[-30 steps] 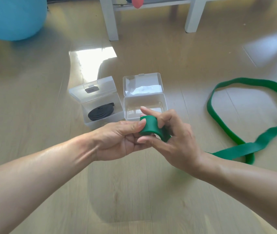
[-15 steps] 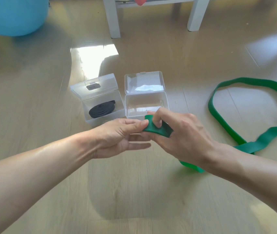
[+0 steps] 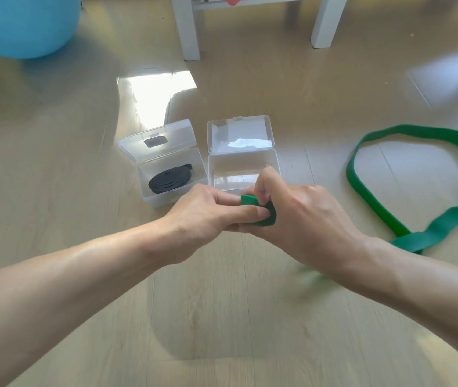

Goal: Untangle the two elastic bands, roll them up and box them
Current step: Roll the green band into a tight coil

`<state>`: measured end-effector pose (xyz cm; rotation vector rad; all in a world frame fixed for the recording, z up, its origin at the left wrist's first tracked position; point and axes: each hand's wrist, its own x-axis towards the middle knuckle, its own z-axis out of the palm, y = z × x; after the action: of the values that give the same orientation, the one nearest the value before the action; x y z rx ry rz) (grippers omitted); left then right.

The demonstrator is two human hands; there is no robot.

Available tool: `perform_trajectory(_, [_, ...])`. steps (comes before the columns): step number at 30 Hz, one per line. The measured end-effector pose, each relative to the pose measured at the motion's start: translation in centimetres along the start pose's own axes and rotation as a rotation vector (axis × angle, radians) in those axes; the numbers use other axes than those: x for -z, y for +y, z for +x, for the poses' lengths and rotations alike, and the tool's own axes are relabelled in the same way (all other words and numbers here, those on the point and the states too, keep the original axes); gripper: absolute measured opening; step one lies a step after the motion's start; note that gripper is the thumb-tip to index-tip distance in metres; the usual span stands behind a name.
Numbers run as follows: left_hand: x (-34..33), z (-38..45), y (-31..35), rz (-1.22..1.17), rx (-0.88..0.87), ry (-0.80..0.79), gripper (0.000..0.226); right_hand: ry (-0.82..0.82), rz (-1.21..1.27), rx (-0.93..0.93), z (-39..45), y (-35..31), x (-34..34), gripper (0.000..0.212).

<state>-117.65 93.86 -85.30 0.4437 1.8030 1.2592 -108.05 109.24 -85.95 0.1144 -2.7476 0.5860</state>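
Green elastic band (image 3: 259,212), rolled tighter than half a second before, is pinched by left hand (image 3: 208,216) and gripped by right hand (image 3: 303,216); no legible writing.

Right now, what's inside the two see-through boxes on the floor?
The left clear plastic box holds a rolled-up black elastic band. The right clear plastic box looks empty, but the person's right hand covers its front edge, so that part can't be seen.
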Motion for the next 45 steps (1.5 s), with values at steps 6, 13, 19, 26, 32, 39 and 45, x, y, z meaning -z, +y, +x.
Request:
perform_trajectory(6, [1.0, 0.0, -1.4, -0.266, -0.018, -0.19, 0.019, -0.097, 0.504, -0.25, -1.0, 0.3, 0.5, 0.059])
perform_trajectory(13, [1.4, 0.0, -0.8, -0.334, 0.025, -0.417, 0.03, 0.088, 0.513, -0.183, -1.8, 0.3, 0.2, 0.05])
perform_trajectory(19, [-0.8, -0.6, -0.9, -0.004, 0.096, -0.032, 0.031, 0.032, 0.142, -0.037, -1.1, 1.0, 0.4, 0.023])
perform_trajectory(26, [-3.2, -0.6, -0.4, 0.044, 0.04, 0.279, 0.011, 0.059, -0.035, -0.01, -1.3, 0.7, -1.3, 0.025])
perform_trajectory(32, [-0.8, -0.5, -2.2, -0.187, 0.01, -0.088, 0.024, -0.089, 0.313, -0.041, -2.3, 1.8, -0.3, 0.059])
perform_trajectory(39, [0.3, -0.4, -1.9, -0.415, 0.019, -0.368, 0.047, -0.044, 0.458, -0.073, -2.4, 2.1, 0.2, 0.057])
perform_trajectory(45, [-1.2, -0.7, -0.9, -0.342, 0.143, -0.225, 0.055, 0.029, 0.163, -0.003, -1.6, 1.9, -0.7, 0.04])
